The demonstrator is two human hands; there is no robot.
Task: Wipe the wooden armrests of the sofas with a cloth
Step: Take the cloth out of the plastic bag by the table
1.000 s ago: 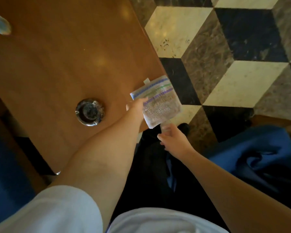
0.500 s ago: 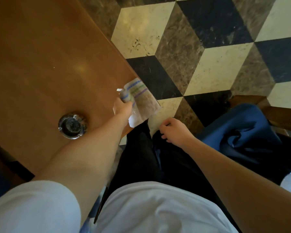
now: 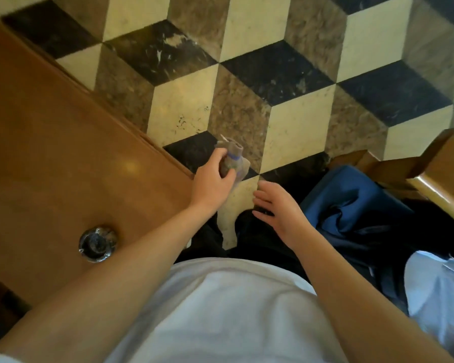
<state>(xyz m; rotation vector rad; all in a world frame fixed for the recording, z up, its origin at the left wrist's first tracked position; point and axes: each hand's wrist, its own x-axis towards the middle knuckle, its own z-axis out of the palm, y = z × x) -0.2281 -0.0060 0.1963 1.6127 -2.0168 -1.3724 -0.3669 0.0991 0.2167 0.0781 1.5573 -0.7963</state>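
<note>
Your left hand (image 3: 212, 182) sits just left of centre, its fingers curled around a crumpled grey-brown cloth with a blue stripe (image 3: 232, 159). The cloth is bunched in your grip and pokes out toward 1 o'clock from the knuckles, over the edge where the table meets the floor. Your right hand (image 3: 281, 208) hovers just beside it at 4 o'clock, fingers loosely spread and slightly bent, holding nothing and not touching the cloth.

The glossy brown wooden table (image 3: 50, 153) fills the left side from 8 to 11 o'clock. On it, at 8 o'clock from your left hand and partly behind your forearm, rests a round dark glass ashtray (image 3: 98, 244).

At 3 o'clock, near the right edge, you can see the light wooden armrest of a sofa (image 3: 440, 176), well apart from the cloth, with rumpled dark blue fabric (image 3: 351, 205) lying just beside it toward the centre. The marble floor of cream, brown and black diamond tiles (image 3: 273, 87) spreads across the top from 11 to 2 o'clock. Your white shirt (image 3: 220, 310) covers the bottom at 6 o'clock.
</note>
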